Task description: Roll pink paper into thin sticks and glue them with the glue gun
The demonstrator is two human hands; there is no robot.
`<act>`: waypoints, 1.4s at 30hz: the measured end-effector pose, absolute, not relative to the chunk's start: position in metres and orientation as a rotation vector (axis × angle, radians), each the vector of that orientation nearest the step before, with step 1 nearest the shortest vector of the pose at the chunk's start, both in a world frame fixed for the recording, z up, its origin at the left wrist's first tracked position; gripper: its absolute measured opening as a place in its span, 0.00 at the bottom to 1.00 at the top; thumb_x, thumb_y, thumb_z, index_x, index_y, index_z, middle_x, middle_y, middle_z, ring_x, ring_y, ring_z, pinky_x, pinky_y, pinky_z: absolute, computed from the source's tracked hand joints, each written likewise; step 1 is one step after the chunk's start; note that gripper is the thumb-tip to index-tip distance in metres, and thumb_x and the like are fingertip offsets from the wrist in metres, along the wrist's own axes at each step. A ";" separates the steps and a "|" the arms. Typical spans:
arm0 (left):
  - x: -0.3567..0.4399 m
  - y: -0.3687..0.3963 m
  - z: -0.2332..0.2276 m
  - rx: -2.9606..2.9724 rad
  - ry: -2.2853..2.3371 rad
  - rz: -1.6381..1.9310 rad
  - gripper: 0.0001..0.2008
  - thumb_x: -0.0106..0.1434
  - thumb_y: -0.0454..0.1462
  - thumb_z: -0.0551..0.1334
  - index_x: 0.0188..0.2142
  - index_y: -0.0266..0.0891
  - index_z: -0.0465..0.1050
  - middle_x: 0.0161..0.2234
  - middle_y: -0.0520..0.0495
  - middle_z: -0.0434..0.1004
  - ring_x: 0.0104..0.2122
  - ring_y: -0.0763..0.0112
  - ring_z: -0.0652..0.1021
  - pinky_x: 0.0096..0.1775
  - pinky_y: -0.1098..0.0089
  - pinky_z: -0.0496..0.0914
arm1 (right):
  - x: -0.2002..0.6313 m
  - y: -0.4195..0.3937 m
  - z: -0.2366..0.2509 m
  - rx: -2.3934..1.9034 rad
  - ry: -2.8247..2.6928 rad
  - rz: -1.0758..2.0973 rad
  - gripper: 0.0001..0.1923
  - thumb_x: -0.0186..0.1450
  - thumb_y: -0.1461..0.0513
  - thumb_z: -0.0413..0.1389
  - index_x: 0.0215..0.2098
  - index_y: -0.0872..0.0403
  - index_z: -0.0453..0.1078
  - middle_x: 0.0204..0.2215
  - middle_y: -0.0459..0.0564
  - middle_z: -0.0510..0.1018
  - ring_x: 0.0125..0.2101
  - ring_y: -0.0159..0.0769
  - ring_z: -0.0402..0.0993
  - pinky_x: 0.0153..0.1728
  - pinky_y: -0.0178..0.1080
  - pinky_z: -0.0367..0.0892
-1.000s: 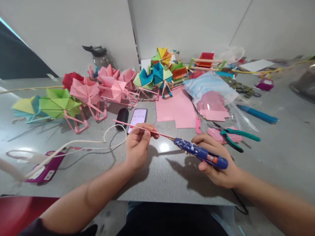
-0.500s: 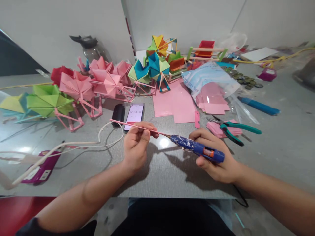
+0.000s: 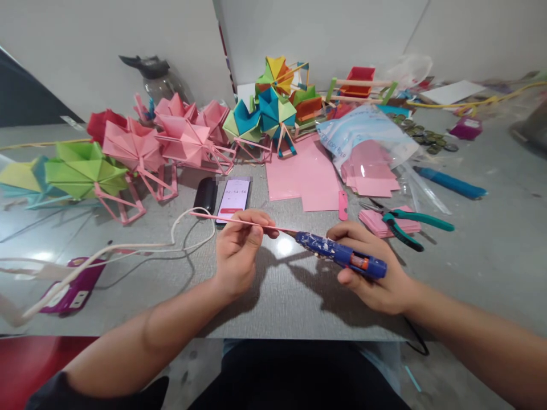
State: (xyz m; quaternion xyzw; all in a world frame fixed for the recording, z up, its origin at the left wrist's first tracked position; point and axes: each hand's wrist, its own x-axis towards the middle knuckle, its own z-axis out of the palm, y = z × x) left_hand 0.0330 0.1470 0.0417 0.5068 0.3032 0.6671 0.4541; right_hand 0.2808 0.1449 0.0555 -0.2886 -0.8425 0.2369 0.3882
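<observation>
Looking at the head view: both forearms come in from the bottom edge and meet over the near middle of the grey worktop point(image 3: 299, 296). Left hand point(image 3: 237, 250) is raised off the surface, palm turned inward, thumb and forefinger pinched on a thin pink stick point(image 3: 239, 221); other fingers curled under. Stick runs near level, free end pointing left past the hand, other end touching the nozzle of the blue glue gun point(image 3: 342, 256). Right hand point(image 3: 376, 273) is wrapped around the gun body from below, fingers closed on it, thumb on the far side; gun lies almost horizontal, nozzle pointing left toward the stick, slightly higher than the rear. Gun's cord drops off the worktop edge under the right wrist. Just behind the left hand: a phone point(image 3: 234, 195) lying flat with screen lit, a black case point(image 3: 205, 195) beside it. White cable point(image 3: 128, 250) loops left to a purple power strip point(image 3: 70, 290). Further back, a row of folded paper models point(image 3: 141, 148) in pink, green, blue. Pink paper sheets point(image 3: 307, 179) centre, green-handled pliers point(image 3: 405, 225) just beyond the right hand, blue marker point(image 3: 448, 183) well right.
</observation>
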 end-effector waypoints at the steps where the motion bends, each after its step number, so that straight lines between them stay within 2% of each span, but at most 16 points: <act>1: 0.033 0.147 0.042 1.253 0.753 1.646 0.09 0.69 0.43 0.71 0.37 0.41 0.79 0.36 0.48 0.78 0.33 0.71 0.79 0.38 0.68 0.77 | 0.281 0.145 0.056 -0.733 -2.143 0.607 0.24 0.76 0.43 0.49 0.37 0.53 0.70 0.39 0.53 0.74 0.37 0.41 0.73 0.38 0.44 0.68; 10: 0.033 0.147 0.041 1.276 0.719 1.647 0.07 0.69 0.42 0.70 0.38 0.41 0.79 0.35 0.48 0.78 0.33 0.70 0.79 0.38 0.68 0.77 | 0.282 0.146 0.054 -0.742 -2.154 0.537 0.25 0.76 0.43 0.48 0.34 0.52 0.67 0.37 0.51 0.72 0.35 0.40 0.71 0.37 0.45 0.65; 20: 0.032 0.146 0.044 1.288 0.705 1.680 0.06 0.69 0.41 0.70 0.38 0.42 0.79 0.36 0.48 0.78 0.33 0.71 0.79 0.36 0.69 0.77 | 0.285 0.149 0.052 -0.726 -2.223 0.401 0.18 0.73 0.48 0.55 0.33 0.51 0.66 0.35 0.50 0.73 0.34 0.41 0.69 0.38 0.46 0.61; 26: 0.031 0.147 0.047 1.262 0.764 1.700 0.08 0.67 0.43 0.72 0.37 0.42 0.79 0.35 0.48 0.78 0.32 0.70 0.79 0.36 0.68 0.78 | 0.286 0.149 0.051 -0.746 -2.227 0.384 0.21 0.74 0.45 0.52 0.33 0.51 0.66 0.35 0.50 0.72 0.34 0.41 0.69 0.38 0.47 0.60; 35: 0.030 0.148 0.049 1.269 0.776 1.726 0.09 0.69 0.45 0.70 0.37 0.43 0.78 0.34 0.48 0.77 0.31 0.70 0.78 0.36 0.66 0.78 | 0.288 0.151 0.050 -0.720 -2.233 0.363 0.20 0.74 0.46 0.52 0.33 0.51 0.65 0.35 0.50 0.72 0.34 0.41 0.69 0.39 0.47 0.59; 42: 0.028 0.152 0.050 1.246 0.772 1.765 0.09 0.68 0.45 0.72 0.36 0.43 0.78 0.34 0.48 0.78 0.30 0.71 0.78 0.35 0.68 0.77 | 0.289 0.152 0.050 -0.749 -2.245 0.332 0.23 0.75 0.43 0.49 0.32 0.51 0.66 0.33 0.50 0.73 0.33 0.42 0.69 0.38 0.47 0.60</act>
